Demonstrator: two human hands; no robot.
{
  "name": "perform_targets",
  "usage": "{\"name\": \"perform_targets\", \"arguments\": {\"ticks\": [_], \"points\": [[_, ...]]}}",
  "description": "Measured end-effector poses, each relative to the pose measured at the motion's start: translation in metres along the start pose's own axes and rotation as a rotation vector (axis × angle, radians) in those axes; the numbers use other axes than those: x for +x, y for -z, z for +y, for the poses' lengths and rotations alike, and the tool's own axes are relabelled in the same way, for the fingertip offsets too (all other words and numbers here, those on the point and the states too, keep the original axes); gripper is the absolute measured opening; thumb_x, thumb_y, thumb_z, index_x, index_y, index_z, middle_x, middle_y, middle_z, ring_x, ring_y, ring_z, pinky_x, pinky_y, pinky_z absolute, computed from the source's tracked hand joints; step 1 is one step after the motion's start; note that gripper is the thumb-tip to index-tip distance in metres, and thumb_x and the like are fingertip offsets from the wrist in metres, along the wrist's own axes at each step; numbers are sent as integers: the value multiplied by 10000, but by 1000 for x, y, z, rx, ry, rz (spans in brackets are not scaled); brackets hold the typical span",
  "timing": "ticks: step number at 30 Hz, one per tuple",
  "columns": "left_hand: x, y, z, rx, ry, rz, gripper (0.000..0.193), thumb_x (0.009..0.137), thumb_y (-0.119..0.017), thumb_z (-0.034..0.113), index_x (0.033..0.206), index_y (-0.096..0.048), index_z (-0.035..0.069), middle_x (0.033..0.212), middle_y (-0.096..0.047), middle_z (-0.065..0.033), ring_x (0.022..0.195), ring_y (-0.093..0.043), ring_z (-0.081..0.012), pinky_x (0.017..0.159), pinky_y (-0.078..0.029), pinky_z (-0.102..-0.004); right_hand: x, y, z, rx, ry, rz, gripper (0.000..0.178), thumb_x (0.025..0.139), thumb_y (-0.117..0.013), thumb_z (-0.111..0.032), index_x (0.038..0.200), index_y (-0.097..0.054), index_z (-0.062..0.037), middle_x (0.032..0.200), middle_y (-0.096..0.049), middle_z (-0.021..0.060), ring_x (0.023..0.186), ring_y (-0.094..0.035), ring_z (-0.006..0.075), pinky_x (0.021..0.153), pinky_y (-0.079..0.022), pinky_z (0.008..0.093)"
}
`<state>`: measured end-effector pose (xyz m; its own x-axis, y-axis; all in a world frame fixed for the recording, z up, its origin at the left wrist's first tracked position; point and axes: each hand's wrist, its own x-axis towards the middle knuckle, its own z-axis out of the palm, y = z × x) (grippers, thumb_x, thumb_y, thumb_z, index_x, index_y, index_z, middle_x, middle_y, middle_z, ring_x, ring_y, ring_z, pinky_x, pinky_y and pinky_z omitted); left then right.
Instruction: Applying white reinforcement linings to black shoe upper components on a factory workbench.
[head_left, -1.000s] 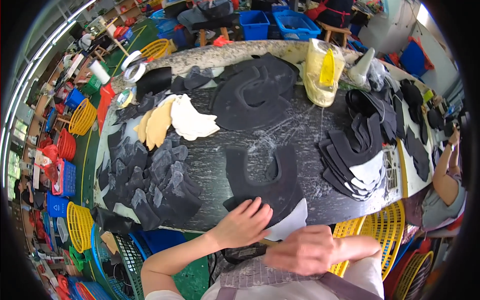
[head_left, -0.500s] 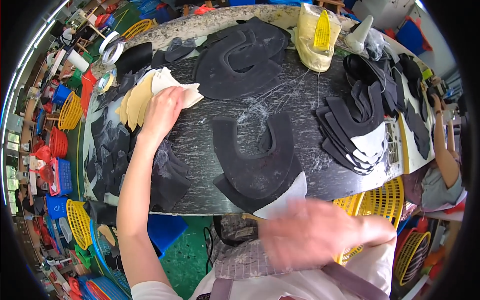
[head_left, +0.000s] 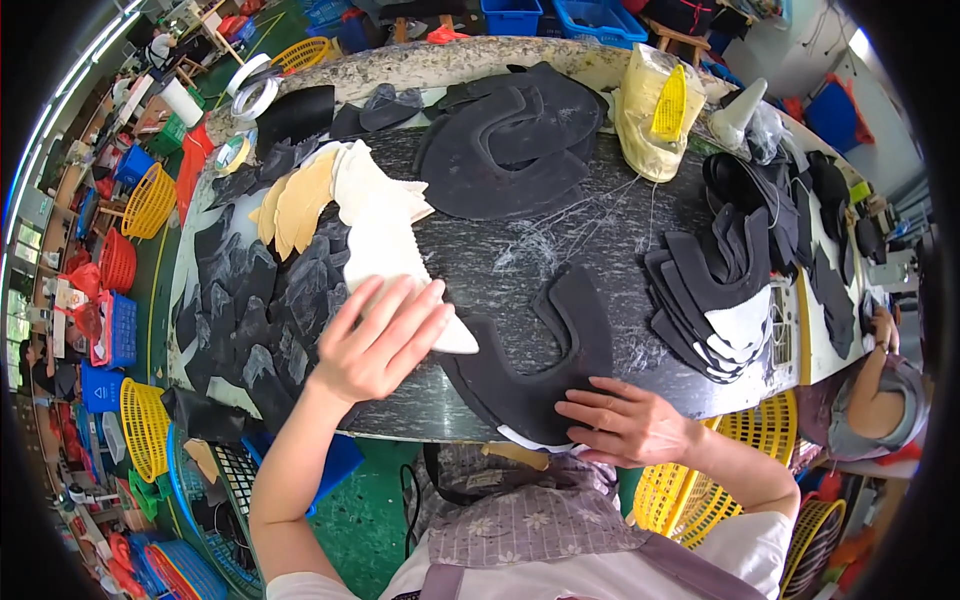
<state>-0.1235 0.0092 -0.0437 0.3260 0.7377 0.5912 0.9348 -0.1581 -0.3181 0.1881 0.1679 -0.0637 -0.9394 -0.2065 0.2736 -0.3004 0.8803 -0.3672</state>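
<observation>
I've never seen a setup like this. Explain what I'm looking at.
There is no machine here: these are a person's bare hands, seen from a fisheye camera worn on the head, so straight edges bend near the rim. The person's left is the picture's left.

The left hand has its fingers over a white piece; how firmly it grips is hard to tell. The right hand touches a black U-shaped piece.

Around them on the dark table lie tan pieces, dark pieces at left, more black pieces in stacks, and a pale yellow container.
</observation>
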Motion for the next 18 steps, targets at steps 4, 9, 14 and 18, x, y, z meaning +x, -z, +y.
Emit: {"name": "perform_targets", "arguments": {"ticks": [4, 9, 14, 18], "points": [[-19, -27, -22, -168, 373, -281, 314, 865, -568, 46, 1161, -671, 63, 1220, -648, -79, 1183, -586, -273, 1050, -383, -502, 6, -23, 7, -59, 62, 65, 289, 763, -643, -148, 1038, -627, -60, 1176, -607, 104, 1142, -592, 260, 1023, -476, 408], [7, -5, -9, -59, 286, 90, 252, 876, -614, 85, 1112, -704, 85, 1192, -673, -69, 1170, -605, -266, 1040, -391, -484, 63, -19, 7, -26, -62, 176, 306, 821, -699, -220, 1057, -632, -37, 1040, -594, 105, 928, -619, 252, 822, -533, 384], [5, 8, 7, -11, 208, 150, 227, 863, -652, 146, 1077, -720, 114, 1160, -692, -42, 1144, -626, -252, 1035, -396, -476, 122, -7, 13, 1123, -443, 326, 275, 967, -600, -223, 1071, -602, 33, 945, -627, 83, 801, -643, 134, 708, -525, 289], [-3, 10, -7, -45, 268, 217, 220, 877, -637, 144, 1077, -720, 107, 1162, -691, -56, 1151, -621, -261, 1033, -392, -492, 130, -5, 19, 1059, -567, 349, 137, 983, -573, -115, 1004, -606, 17, 848, -591, -9, 780, -525, 36, 669, -441, 210]]}}
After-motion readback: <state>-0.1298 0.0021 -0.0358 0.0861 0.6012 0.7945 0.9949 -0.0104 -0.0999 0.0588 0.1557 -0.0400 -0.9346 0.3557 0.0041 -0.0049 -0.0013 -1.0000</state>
